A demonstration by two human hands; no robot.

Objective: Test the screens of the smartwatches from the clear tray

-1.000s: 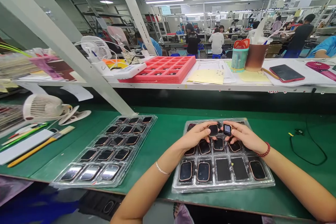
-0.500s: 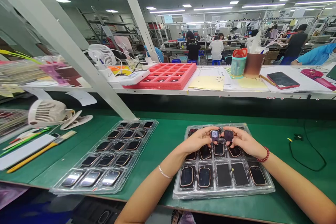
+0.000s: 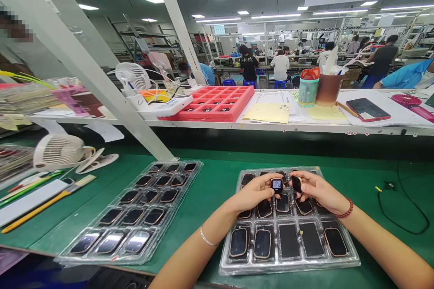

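My left hand (image 3: pixel 255 192) grips a square watch (image 3: pixel 276 185) whose lit screen shows a QR code. Close beside it, my right hand (image 3: pixel 313 188) pinches another watch (image 3: pixel 297 184), dark-screened and turned partly edge-on. Both hands are above the far part of a clear plastic tray (image 3: pixel 290 268) with dark watches in its compartments. Two compartments in the near row, the middle one (image 3: pixel 289 240) and the one to its right, hold no watch. A second clear tray (image 3: pixel 135 258), filled with dark-screened watches, lies to the left.
A small white fan (image 3: pixel 61 152), a yellow-handled brush (image 3: pixel 50 203) and a green pen lie at left. A slanted white post (image 3: pixel 135 122) rises behind the left tray. A black cable (image 3: pixel 403 226) lies at right. On the shelf sit a red foam tray (image 3: pixel 217 104) and a phone (image 3: pixel 368 109).
The watch in my right hand has turned from facing me to partly edge-on and stands slightly farther from the other watch. The whole view has shifted a little.
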